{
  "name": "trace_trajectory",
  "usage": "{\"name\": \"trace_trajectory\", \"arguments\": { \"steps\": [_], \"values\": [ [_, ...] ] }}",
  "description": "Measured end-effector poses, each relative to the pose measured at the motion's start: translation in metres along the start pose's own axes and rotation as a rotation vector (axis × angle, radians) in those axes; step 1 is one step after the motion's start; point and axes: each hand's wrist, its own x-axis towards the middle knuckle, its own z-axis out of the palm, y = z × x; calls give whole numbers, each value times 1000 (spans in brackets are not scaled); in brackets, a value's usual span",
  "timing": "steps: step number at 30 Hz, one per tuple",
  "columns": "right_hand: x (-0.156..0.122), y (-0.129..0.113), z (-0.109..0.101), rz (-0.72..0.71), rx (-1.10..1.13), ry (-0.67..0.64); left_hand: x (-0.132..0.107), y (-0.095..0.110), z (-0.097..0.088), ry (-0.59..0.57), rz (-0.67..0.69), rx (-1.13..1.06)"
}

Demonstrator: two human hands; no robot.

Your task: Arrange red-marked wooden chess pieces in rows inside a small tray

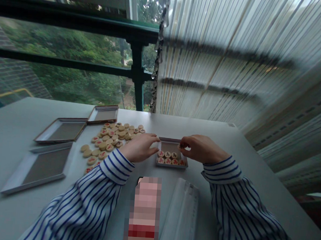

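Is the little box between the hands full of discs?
No, discs lie in the near part of the box, with bare floor visible behind them.

One head view, facing forward and down.
From above the near side of the table (250,169), it looks closely over left hand (139,147) and right hand (203,148) towards window (72,49) and curtain (198,28).

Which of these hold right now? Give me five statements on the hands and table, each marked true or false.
1. The right hand holds a round piece in its fingers. True.
2. The small box is empty. False: pieces sit in two rows inside the small box.
3. The left hand is at the box's left side. True.
4. The loose pile lies right of the box. False: the loose pile lies left of it.
5. Three shallow trays lie on the table's left part. True.
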Motion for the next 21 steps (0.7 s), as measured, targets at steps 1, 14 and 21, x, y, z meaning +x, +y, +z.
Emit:
{"name": "trace_trajectory", "arguments": {
  "steps": [1, 14, 21],
  "values": [
    [0, 0, 0, 0, 0, 3, 0, -2, -2, -1, -16, -7],
    [-1, 1, 0, -23, 32, 51, -8, -18, -31, 124, -170, -77],
    [-1, 0, -2, -37, 33, 73, -13, -30, -39, 169, -224, -129]
  ]
}}
